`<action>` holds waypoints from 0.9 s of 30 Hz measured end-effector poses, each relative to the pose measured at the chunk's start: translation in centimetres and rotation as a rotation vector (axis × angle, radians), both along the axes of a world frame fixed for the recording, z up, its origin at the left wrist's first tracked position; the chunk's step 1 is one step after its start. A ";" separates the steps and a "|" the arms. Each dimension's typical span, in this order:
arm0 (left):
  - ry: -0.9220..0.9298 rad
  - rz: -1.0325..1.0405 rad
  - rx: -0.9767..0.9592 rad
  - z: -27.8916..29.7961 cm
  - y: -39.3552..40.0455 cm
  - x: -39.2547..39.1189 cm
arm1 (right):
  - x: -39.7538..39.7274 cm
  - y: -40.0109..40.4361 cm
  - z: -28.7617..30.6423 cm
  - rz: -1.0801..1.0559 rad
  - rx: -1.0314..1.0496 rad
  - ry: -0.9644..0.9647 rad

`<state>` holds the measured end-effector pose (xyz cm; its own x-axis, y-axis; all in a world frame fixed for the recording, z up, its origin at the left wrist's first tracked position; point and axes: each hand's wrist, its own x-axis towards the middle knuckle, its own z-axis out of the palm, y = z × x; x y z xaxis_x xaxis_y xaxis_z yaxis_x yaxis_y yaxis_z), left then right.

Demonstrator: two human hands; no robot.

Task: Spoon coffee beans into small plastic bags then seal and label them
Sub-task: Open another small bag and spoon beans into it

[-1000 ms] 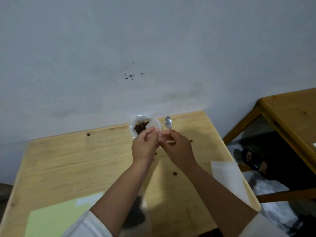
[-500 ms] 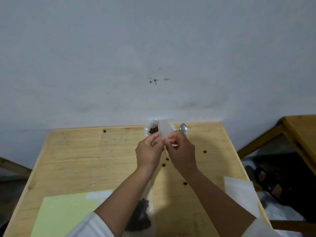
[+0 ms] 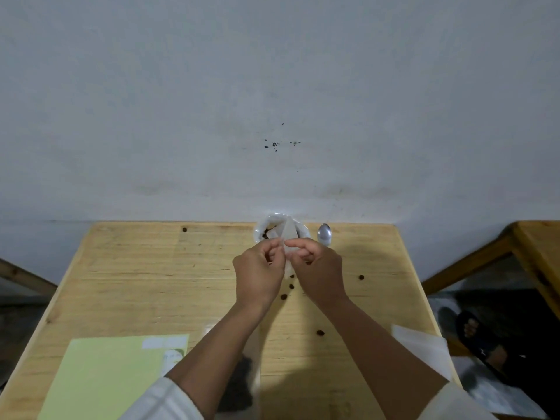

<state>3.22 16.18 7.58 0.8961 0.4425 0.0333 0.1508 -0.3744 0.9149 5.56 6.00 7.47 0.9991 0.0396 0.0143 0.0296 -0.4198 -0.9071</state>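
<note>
Thin clear plastic bag point(image 3: 288, 234) btwn 2 hands

Wooden worktop point(image 3: 127, 277) against a grey wall. Left hand point(image 3: 259, 272) and right hand point(image 3: 318, 268) together pinch a small clear plastic bag point(image 3: 286, 233). Behind: white bowl point(image 3: 263, 228) of coffee beans, spoon point(image 3: 324, 234). Loose beans point(image 3: 284, 296) scattered. Green sheet point(image 3: 106, 377) near left.

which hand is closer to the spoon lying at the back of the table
Right. The right hand sits just in front of the spoon, almost touching its bowl. The left hand is farther off to the spoon's left; both pinch the small plastic bag.
</note>
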 end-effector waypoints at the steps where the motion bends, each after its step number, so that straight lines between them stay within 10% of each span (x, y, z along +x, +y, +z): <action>1: -0.012 0.004 0.025 0.0 0.0 0.0 | 0.0 0.1 0.1 -0.008 0.002 -0.001; 12: 0.009 0.096 0.087 -0.2 1.6 0.4 | 0.4 -0.3 0.4 -0.029 -0.078 -0.011; 19: 0.003 -0.257 -0.151 0.0 3.0 -0.2 | 1.3 -0.6 2.5 0.091 -0.069 0.020; 27: -0.003 -0.550 0.254 -0.5 4.4 0.3 | 1.0 -0.3 4.6 0.311 -0.096 0.052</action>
<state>3.51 20.56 7.10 0.9909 -0.1081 0.0801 -0.1294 -0.6036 0.7867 6.53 5.70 12.03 0.9382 0.3416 -0.0552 0.1241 -0.4813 -0.8677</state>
